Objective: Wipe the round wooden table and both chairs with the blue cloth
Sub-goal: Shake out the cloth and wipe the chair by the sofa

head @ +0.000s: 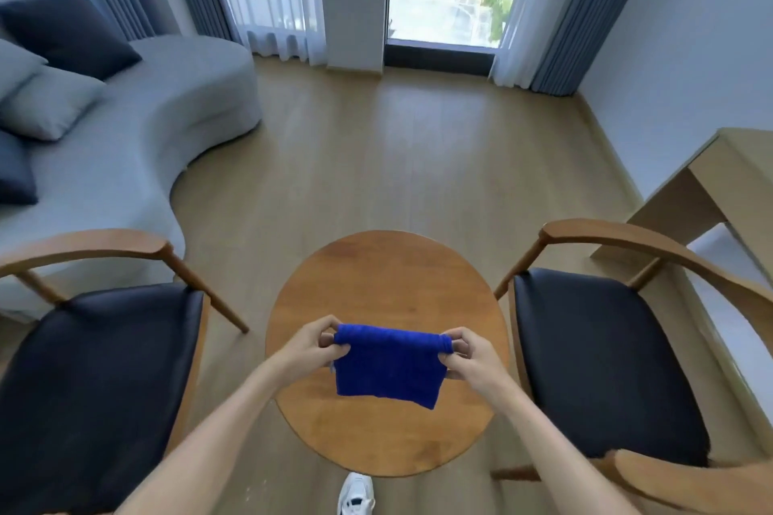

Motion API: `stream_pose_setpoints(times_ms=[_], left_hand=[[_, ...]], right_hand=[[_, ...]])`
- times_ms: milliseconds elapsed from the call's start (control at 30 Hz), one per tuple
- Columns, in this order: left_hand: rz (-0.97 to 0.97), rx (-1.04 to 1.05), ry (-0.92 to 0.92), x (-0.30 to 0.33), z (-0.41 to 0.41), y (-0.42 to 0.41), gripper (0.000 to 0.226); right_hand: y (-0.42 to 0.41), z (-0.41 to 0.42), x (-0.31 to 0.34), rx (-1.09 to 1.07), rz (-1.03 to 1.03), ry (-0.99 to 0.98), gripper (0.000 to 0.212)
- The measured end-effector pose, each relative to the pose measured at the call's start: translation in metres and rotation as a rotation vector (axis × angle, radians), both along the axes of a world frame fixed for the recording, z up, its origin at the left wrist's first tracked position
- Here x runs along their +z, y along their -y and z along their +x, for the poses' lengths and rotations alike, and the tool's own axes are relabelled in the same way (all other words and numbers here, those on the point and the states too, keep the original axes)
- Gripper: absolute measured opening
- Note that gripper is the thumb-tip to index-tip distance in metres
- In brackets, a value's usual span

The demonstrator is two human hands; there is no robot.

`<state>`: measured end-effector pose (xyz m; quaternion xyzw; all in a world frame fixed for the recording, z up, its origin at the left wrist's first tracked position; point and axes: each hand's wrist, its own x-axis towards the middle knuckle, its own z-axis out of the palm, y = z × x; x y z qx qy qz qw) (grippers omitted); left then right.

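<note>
Here the blue cloth hangs above the round wooden surface, folded, its top edge pinched at either end by the left hand and right hand. Soft, light and limp, it will likely sag unless bunched flat under one palm for wiping.

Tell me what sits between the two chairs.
In the head view, the round wooden table stands between the left chair and right chair; both hands hold the blue cloth above it.
</note>
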<state>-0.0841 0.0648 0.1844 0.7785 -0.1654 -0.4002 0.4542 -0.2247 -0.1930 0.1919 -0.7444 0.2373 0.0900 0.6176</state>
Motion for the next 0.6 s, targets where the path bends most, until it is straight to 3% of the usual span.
stream_pose_setpoints(times_ms=[233, 600], left_hand=[[0.109, 0.071, -0.138, -0.087, 0.024, 0.009, 0.006], [0.278, 0.257, 0.02, -0.192, 0.115, 0.073, 0.022]], right_hand=[[0.004, 0.034, -0.079, -0.055, 0.027, -0.199, 0.013], [0.029, 0.155, -0.199, -0.176, -0.13, -0.261, 0.012]])
